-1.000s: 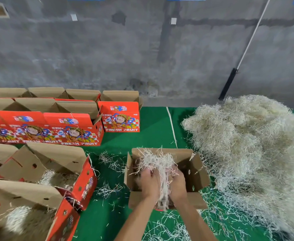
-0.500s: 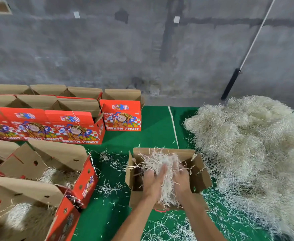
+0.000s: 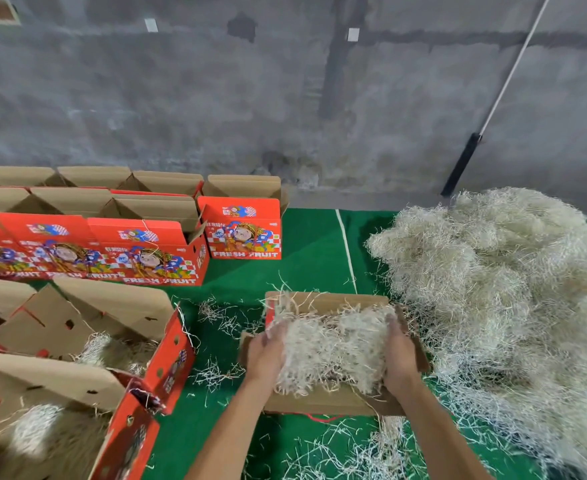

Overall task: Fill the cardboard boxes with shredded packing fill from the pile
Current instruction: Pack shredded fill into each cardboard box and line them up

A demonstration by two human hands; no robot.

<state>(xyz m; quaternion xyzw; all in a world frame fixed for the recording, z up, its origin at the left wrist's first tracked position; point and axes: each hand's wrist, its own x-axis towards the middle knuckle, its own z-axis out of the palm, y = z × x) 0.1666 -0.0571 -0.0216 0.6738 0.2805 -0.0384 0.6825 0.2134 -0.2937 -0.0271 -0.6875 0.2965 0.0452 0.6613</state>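
Both hands, left hand (image 3: 266, 353) and right hand (image 3: 401, 355), grip one wad of fill (image 3: 330, 348) from either side, fingers curled into it, over one open box (image 3: 330, 401) beside the pile (image 3: 500, 289).

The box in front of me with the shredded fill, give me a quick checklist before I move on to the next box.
1. Fill is in the box: ok, a wad of shredded fill sits across the opening.
2. Fill tucked inside the walls: not ok, strands hang over the near flap and poke above the far wall.
3. Hands placed to press it down: ok, left hand and right hand flank the wad, one at each end.
4. Fill depth under the wad: cannot tell, the bottom is hidden.
5. More supply close by: ok, the pile lies just right of the box.
6. Boxes waiting: ok, open boxes stand at the far left.
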